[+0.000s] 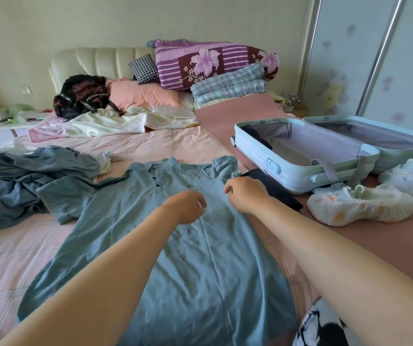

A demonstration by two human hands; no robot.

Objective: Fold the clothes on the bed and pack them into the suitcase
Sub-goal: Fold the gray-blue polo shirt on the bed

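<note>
Reaching arms: two bare forearms stretch from the bottom edge over the shirt toward its chest.
Black-and-white cloth (pixel 325 325): a printed patch in the bottom right corner, beside the right forearm; I cannot tell what it is.
Bed (pixel 5 260): pink checked sheet, with a reddish mat along its right side.
Polo shirt (pixel 175 258): grey-blue, spread face up on the bed, hem nearest and collar and buttons farthest.
Left hand (pixel 185 207): over the shirt's chest, just below the buttons, back to the camera and fingers curled under. Whether it pinches the cloth, I cannot tell.
Right hand (pixel 246 193): just beside the left one, near the shirt's right edge, fingers likewise curled. Its hold, if any, is hidden.
Dark garment (pixel 275 188): folded, lying just past the right hand, between it and the suitcase.
White bundles (pixel 360 206): crumpled on the mat in front of the suitcase.
Heap of clothes (pixel 25 176): grey and blue, unfolded, left of the shirt, well apart from both hands.
Suitcase (pixel 297 174): pale blue, open flat on the mat, beyond and to the right of the right hand. A dark item (pixel 257 137) lies in the near half.
Backpack (pixel 83 96): black, by a pink pillow (pixel 145 93).
Folded quilts (pixel 208 63): stacked against the headboard (pixel 95 61).
</note>
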